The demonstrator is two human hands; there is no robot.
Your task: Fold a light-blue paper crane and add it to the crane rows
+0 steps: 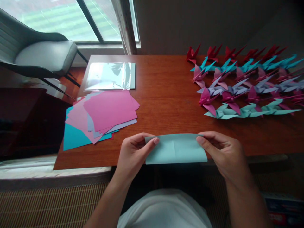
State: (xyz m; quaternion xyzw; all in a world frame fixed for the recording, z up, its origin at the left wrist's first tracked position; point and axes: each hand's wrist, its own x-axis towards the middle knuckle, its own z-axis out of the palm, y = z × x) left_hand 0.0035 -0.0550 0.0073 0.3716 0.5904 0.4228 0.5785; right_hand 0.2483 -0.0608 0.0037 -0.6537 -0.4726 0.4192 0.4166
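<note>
Grip: your left hand [137, 150] and right hand [219, 152] each pinch an upper corner of the pale-green paper [175, 150], thumbs closed over it.
Paper: smooth matte rectangle, faint vertical crease mid-width, stretched between your hands at the wooden counter [163, 104]'s near edge.
Sheets [110, 109]: flat, fanned, mostly pink, beyond your left hand.
Birds [239, 88]: rows of sharp-pointed folded paper, beyond your right.

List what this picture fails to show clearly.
In the head view:
- Paper: underside, turned away from the camera.
- Left hand, right hand: some fingers, partly hidden by paper and thumbs.
- Pile: lower sheets, mostly covered by upper ones.
- Chair: cut off by the left edge.
- Item at lower right: dim, blurred, cut off by the right edge.
</note>
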